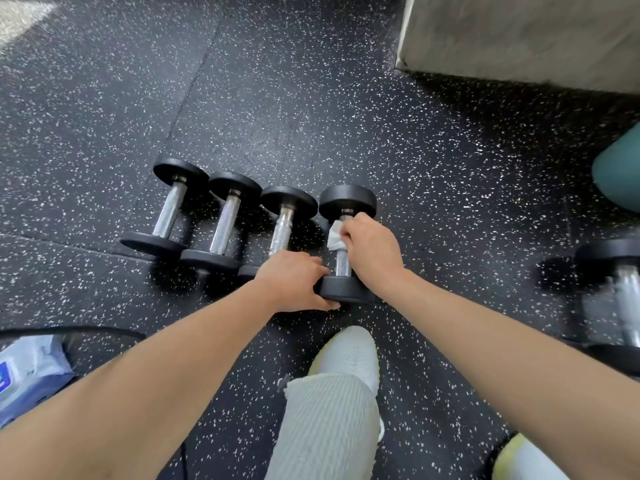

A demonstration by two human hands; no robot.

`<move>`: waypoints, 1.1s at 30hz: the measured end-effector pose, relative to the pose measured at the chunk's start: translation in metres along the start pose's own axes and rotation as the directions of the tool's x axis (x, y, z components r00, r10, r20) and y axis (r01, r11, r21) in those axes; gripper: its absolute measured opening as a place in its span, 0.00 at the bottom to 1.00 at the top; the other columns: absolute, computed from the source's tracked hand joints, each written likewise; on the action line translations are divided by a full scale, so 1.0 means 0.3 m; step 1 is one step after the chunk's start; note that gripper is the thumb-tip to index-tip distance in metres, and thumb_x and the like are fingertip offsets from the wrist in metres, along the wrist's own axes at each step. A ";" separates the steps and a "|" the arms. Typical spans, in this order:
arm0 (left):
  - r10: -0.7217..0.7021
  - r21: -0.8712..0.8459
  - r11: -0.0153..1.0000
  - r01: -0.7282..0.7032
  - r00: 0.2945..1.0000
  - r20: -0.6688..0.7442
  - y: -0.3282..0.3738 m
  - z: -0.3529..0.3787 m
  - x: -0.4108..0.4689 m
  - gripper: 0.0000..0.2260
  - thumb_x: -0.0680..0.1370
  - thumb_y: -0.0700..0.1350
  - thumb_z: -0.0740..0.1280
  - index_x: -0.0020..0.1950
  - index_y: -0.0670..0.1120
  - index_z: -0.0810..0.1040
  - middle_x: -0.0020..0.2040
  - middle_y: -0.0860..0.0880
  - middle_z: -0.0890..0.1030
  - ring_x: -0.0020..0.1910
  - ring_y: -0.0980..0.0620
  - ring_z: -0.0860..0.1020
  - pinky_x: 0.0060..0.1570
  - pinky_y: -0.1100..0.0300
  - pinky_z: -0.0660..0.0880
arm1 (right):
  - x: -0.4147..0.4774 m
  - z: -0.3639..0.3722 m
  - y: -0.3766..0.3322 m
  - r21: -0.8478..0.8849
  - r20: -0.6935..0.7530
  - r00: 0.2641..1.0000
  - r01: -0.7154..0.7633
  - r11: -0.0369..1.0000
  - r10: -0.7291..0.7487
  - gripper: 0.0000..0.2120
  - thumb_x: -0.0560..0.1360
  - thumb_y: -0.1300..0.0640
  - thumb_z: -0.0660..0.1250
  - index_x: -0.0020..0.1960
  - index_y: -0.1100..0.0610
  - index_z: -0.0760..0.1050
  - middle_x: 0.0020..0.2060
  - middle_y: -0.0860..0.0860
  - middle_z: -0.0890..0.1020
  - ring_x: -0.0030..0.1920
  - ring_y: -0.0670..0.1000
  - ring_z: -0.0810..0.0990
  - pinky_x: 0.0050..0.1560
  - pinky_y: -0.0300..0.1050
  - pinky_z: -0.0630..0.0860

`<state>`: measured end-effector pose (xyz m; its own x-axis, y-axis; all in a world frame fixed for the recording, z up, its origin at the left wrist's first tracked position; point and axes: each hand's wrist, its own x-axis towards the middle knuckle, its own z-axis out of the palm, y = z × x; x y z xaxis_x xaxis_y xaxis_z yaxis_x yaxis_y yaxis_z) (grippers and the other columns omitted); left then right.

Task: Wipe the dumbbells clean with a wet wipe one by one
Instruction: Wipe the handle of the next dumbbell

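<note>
Lower left edge: wipes pack (31, 368) on floor.
Centre left: three dumbbells (225, 225) in row, side by side, handles bare.
Centre: left hand (294, 282), fingers curled over near head of fourth dumbbell (347, 202), holding it down on floor.
Just right of that: wet wipe (336, 239), bunched on upper handle. Right hand (372, 251) has fingers closed round wipe and bar.
Right edge: blurred dumbbell (620, 296), well apart from row.
Step, as judged: wiping handle of fourth dumbbell.
Next move likely calls for sliding wipe down bar, then over heads, while left hand stops roll.
</note>
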<state>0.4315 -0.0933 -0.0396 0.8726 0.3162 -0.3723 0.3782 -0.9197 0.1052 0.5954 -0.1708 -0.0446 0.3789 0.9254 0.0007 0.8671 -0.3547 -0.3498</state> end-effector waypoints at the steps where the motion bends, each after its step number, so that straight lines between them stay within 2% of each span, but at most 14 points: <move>1: 0.000 -0.001 1.000 0.000 1.000 -0.003 0.001 -0.001 0.001 0.27 0.72 0.78 0.61 0.54 0.59 0.81 0.43 0.58 0.73 0.50 0.51 0.79 0.42 0.54 0.70 | 0.018 0.001 0.007 -0.006 -0.015 1.000 -0.014 1.000 0.014 0.06 0.80 0.60 0.64 0.47 0.56 0.78 0.45 0.52 0.76 0.42 0.58 0.78 0.37 0.47 0.65; 6: 0.001 -0.003 1.000 -0.001 1.000 0.002 -0.004 -0.002 -0.005 0.27 0.72 0.78 0.61 0.55 0.59 0.82 0.44 0.58 0.74 0.50 0.52 0.79 0.43 0.54 0.72 | 0.073 0.004 -0.006 -0.045 -0.056 0.995 -0.082 0.996 0.080 0.07 0.80 0.60 0.64 0.52 0.56 0.81 0.49 0.53 0.78 0.46 0.56 0.80 0.39 0.45 0.65; 10: 0.010 0.008 1.000 -0.010 1.000 0.000 -0.007 0.001 -0.003 0.28 0.72 0.78 0.60 0.55 0.58 0.82 0.44 0.58 0.76 0.48 0.52 0.79 0.42 0.54 0.70 | -0.010 -0.010 -0.019 -0.079 -0.026 1.000 0.007 0.997 -0.009 0.02 0.77 0.62 0.69 0.46 0.57 0.79 0.44 0.53 0.78 0.41 0.56 0.79 0.35 0.44 0.63; 13: 0.014 0.009 1.000 -0.014 1.000 -0.006 -0.006 0.000 -0.003 0.28 0.73 0.78 0.60 0.54 0.58 0.82 0.45 0.58 0.76 0.48 0.52 0.79 0.42 0.54 0.70 | -0.029 -0.013 0.000 -0.091 -0.024 0.996 0.079 0.993 -0.082 0.03 0.76 0.61 0.69 0.43 0.57 0.79 0.42 0.53 0.77 0.38 0.57 0.78 0.34 0.45 0.64; 16: 0.014 0.014 1.000 -0.014 1.000 -0.010 0.000 -0.004 -0.006 0.28 0.73 0.78 0.60 0.55 0.58 0.82 0.44 0.58 0.74 0.48 0.52 0.79 0.41 0.55 0.68 | 0.032 -0.003 0.013 -0.100 -0.055 0.997 0.040 0.994 -0.046 0.04 0.78 0.61 0.68 0.45 0.58 0.80 0.44 0.54 0.78 0.41 0.57 0.79 0.35 0.46 0.68; 22: 0.020 0.003 1.000 -0.020 0.999 -0.026 -0.004 -0.003 -0.010 0.28 0.72 0.78 0.61 0.56 0.58 0.82 0.44 0.58 0.75 0.50 0.52 0.79 0.40 0.55 0.65 | 0.044 0.000 -0.022 -0.081 -0.046 0.998 -0.034 0.996 0.031 0.03 0.77 0.64 0.68 0.46 0.57 0.80 0.45 0.54 0.78 0.43 0.57 0.80 0.35 0.45 0.67; 28: 0.009 -0.014 1.000 -0.010 0.999 -0.046 -0.004 0.008 -0.003 0.26 0.72 0.77 0.63 0.54 0.58 0.83 0.43 0.58 0.74 0.47 0.52 0.79 0.39 0.55 0.65 | -0.030 -0.014 0.019 -0.030 0.039 0.989 0.143 0.989 -0.142 0.05 0.79 0.57 0.67 0.47 0.57 0.81 0.45 0.52 0.77 0.42 0.56 0.78 0.36 0.47 0.71; 31: -0.005 -0.038 0.999 0.004 0.999 -0.041 0.002 0.002 -0.003 0.25 0.72 0.76 0.65 0.53 0.58 0.83 0.42 0.58 0.73 0.46 0.52 0.79 0.39 0.55 0.68 | 0.025 -0.018 0.038 0.012 0.021 0.995 0.097 0.995 -0.097 0.07 0.79 0.55 0.66 0.47 0.55 0.82 0.45 0.51 0.77 0.42 0.56 0.79 0.41 0.51 0.77; 33: -0.017 -0.057 0.998 0.016 0.999 -0.033 0.002 0.000 -0.005 0.24 0.71 0.75 0.66 0.53 0.58 0.83 0.41 0.58 0.72 0.45 0.52 0.78 0.40 0.55 0.69 | 0.035 -0.017 0.030 0.084 0.016 0.999 0.042 0.996 -0.043 0.07 0.79 0.56 0.67 0.47 0.56 0.82 0.45 0.52 0.78 0.43 0.57 0.79 0.42 0.53 0.77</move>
<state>0.4304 -0.0943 -0.0390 0.8756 0.3397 -0.3435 0.4087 -0.9000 0.1517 0.6088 -0.1648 -0.0428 0.3358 0.9419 0.0007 0.8518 -0.3033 -0.4272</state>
